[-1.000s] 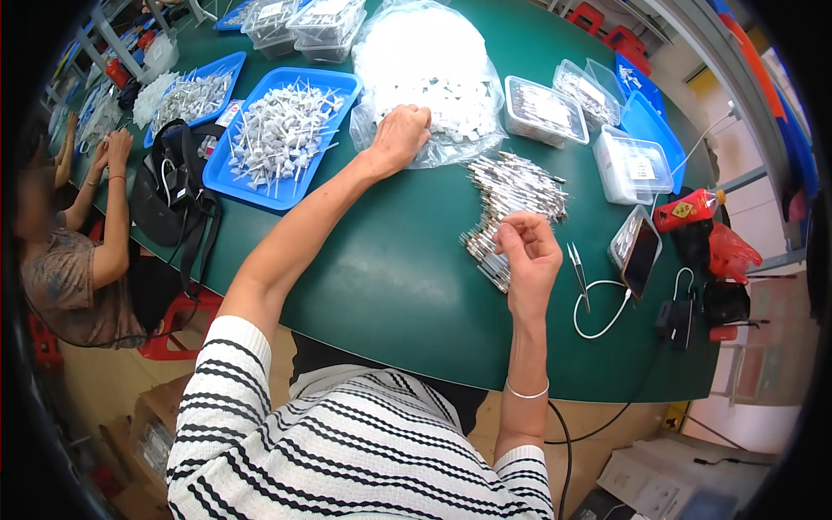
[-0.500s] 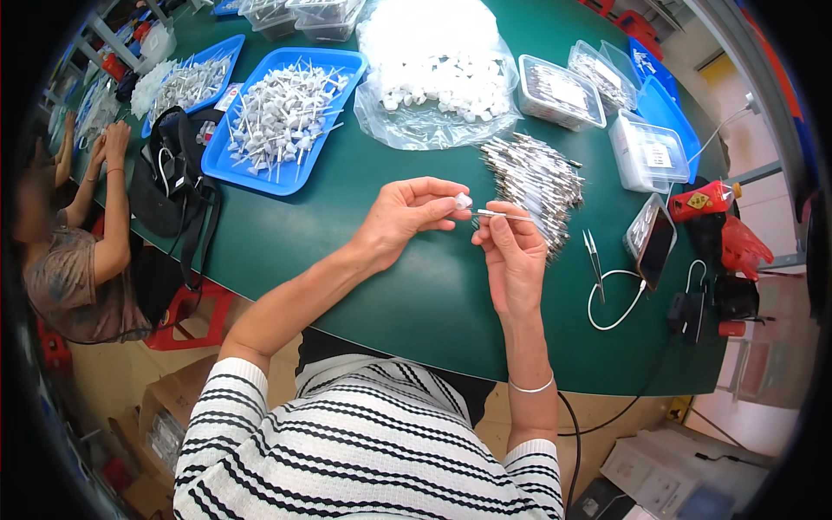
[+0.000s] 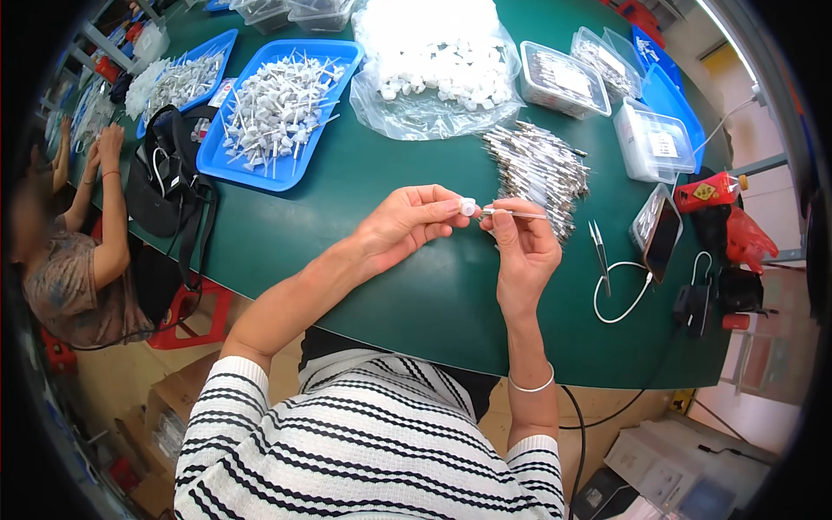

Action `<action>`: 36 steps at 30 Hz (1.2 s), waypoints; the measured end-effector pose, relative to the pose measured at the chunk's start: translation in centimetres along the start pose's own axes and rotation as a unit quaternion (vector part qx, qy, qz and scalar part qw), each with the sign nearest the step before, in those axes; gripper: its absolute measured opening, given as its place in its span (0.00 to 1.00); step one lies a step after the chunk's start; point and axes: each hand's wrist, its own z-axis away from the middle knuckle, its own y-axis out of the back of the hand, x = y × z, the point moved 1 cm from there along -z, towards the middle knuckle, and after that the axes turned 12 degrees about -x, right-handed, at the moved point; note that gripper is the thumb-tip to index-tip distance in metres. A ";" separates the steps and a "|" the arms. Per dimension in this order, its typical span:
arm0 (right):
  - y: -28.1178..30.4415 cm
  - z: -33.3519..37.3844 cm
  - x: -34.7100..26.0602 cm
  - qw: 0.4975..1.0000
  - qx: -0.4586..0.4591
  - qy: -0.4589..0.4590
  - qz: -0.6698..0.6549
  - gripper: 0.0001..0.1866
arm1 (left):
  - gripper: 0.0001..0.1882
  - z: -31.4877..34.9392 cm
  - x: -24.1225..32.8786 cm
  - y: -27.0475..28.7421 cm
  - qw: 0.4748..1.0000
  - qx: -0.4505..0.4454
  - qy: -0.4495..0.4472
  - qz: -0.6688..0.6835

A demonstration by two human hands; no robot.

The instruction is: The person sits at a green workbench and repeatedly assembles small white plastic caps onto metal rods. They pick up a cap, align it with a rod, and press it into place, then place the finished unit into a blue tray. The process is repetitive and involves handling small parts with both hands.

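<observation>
Pinched in my left hand [image 3: 403, 230], a white cap [image 3: 468, 207]; in my right hand [image 3: 525, 251], a slim rod [image 3: 529, 215], towards two o'clock. Blue tray [image 3: 260, 180] of white-headed sticks [image 3: 282, 113], half past ten; clear bag [image 3: 416, 126] of caps [image 3: 472, 80], twelve.

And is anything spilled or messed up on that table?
Nothing looks clearly broken. The thin rods stand out: they lie in a loose heap right on the green table, while white-headed pieces sit in a blue tray. It may be deliberate, not a spill.
</observation>
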 end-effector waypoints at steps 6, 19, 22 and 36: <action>-0.1 0.1 -0.4 0.997 0.023 0.019 0.073 0.04 | 0.12 0.1 0.2 -0.3 0.999 -0.007 -0.005 0.050; 0.1 -0.1 -0.2 0.985 0.002 0.054 0.162 0.04 | 0.17 0.1 0.0 -0.6 0.997 -0.009 0.015 0.074; -0.1 -0.2 -0.4 0.986 0.004 0.055 0.158 0.04 | 0.17 0.0 0.0 -0.6 0.997 -0.011 0.016 0.074; -0.1 -0.2 -0.5 0.980 -0.002 0.055 0.190 0.04 | 0.16 0.0 -0.1 -0.8 0.997 -0.007 0.019 0.075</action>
